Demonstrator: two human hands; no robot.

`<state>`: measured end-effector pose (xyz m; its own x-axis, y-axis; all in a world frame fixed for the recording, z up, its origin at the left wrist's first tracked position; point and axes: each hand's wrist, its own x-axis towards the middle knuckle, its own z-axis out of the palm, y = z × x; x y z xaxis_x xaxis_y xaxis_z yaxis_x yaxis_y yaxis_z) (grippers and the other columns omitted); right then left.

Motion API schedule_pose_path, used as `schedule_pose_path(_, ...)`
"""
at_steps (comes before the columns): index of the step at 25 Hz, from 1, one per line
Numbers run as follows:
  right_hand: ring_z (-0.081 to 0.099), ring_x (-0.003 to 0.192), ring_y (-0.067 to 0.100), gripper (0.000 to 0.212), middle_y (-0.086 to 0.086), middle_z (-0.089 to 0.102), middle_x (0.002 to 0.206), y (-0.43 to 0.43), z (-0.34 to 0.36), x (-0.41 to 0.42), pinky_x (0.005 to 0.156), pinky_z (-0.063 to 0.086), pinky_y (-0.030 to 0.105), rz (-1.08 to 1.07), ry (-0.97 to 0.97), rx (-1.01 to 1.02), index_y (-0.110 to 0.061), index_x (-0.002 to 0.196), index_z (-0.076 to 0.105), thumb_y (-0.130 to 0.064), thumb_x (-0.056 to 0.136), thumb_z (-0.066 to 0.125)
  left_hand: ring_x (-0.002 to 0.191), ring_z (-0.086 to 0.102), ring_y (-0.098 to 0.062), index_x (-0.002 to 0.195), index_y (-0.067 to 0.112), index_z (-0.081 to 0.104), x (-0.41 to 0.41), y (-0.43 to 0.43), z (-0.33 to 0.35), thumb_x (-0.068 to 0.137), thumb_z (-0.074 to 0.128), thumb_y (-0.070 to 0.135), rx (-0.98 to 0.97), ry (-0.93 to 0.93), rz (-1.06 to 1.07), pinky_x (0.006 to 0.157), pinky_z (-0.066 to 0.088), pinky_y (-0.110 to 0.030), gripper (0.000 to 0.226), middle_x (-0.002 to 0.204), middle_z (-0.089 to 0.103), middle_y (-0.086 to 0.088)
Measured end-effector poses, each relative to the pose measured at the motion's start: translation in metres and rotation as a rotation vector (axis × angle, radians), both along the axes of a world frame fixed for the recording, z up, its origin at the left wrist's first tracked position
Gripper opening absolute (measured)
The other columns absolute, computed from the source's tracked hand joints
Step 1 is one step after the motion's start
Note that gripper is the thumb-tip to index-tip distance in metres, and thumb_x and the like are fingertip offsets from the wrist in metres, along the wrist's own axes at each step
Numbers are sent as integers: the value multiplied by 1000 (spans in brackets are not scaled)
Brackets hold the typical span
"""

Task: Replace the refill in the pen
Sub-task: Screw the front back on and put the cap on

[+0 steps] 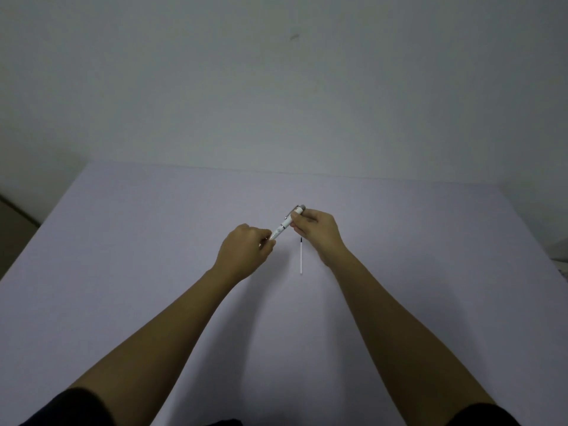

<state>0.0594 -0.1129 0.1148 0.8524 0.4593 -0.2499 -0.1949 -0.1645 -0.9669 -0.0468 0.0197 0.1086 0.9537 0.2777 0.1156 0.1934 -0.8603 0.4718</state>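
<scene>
A white pen (284,224) with a metal clip and grey cap end is held above the table, tilted up to the right. My left hand (246,250) grips its lower end, which is hidden in the fingers. My right hand (316,230) pinches the upper end near the clip. A thin white refill (301,256) with a dark tip lies on the table between my wrists, pointing away from me, touched by neither hand.
The pale lilac table (153,272) stretches wide around my arms. A plain wall rises right behind its far edge. The table's left edge drops to a darker floor (15,216).
</scene>
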Motion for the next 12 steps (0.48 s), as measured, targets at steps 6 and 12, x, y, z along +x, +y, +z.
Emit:
schedule_pose_path(6,48,127,31,41,18,54,134,-19,-75,5,103,34,29,133,-272,-541,-1,131,48,-24,101,31,52,40,-22,64,2,61,27,-15,-59,88,59,20,-270,267,162,50,31,-27,31,55,49,-11)
schedule_pose_path(12,3,148,20,51,8,7,161,-43,-141,-3,120,3,38,294,-436,-860,-7,149,10,-24,102,22,58,54,-25,76,-5,65,45,-35,-105,91,55,17,-328,273,309,54,42,-31,29,71,67,-22)
